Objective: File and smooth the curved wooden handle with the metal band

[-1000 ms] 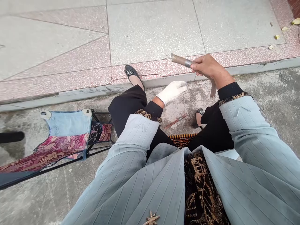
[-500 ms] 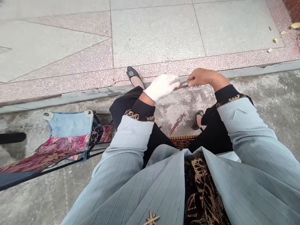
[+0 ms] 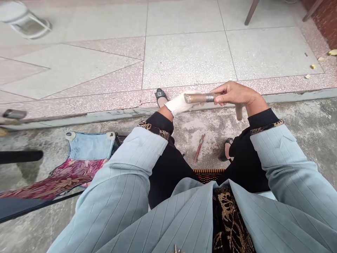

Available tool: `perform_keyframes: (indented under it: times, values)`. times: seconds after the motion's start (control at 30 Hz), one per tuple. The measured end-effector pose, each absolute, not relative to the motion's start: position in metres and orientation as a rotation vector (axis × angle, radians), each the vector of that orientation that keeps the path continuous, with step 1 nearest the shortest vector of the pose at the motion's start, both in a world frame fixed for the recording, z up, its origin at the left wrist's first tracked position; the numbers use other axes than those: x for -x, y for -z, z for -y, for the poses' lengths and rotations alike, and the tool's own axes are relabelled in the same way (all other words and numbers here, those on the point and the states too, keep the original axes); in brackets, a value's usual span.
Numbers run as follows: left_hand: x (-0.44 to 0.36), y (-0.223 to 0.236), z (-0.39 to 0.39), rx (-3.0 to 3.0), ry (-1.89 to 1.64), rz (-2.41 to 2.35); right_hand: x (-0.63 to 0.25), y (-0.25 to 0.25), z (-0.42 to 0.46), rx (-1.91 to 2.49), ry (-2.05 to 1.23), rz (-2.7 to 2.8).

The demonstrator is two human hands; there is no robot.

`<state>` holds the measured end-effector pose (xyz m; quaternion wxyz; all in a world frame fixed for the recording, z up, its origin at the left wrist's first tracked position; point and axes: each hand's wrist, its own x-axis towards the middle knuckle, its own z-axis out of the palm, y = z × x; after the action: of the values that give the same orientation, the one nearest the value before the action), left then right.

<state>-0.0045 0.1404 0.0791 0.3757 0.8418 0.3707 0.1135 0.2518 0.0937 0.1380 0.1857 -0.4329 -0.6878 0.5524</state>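
Note:
My right hand [image 3: 233, 93], bare, is closed around a brown wooden tool [image 3: 196, 98] with silvery wire bound around its middle. The thick rounded end of the tool points left. On the other side of my palm a second wooden piece [image 3: 238, 111] sticks out downward; the joint between them is hidden by my hand. My left hand [image 3: 177, 104], in a white knitted glove, is right behind the tool's left end. Most of its fingers are covered by the wood, so their grip is unclear. A thin reddish-brown tool [image 3: 199, 149] lies on the concrete between my feet.
A folding chair [image 3: 89, 146] with denim and red patterned cloth stands at my left. Ahead runs a raised tiled step [image 3: 184, 59]. The woven edge of a seat [image 3: 207, 172] shows beneath me. A white stool [image 3: 23, 19] is far left; fallen petals [image 3: 313, 66] lie right.
The wooden tool has turned so its thick end now shows in front of my gloved left hand. A lower wooden piece has come into sight. The view has tilted up and shifted left.

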Motion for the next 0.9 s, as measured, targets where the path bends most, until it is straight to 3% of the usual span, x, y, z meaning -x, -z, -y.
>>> perform_keyframes:
  times: [0.33, 0.9]
  values:
    - [-0.022, -0.080, -0.104, -1.979, -0.291, -0.738, -0.240, -0.123, -0.096, 1.427, -1.439, 1.649]
    - [-0.039, -0.057, -0.096, -2.015, -0.205, -0.721, -0.235, -0.076, -0.096, 1.697, -1.227, 1.716]
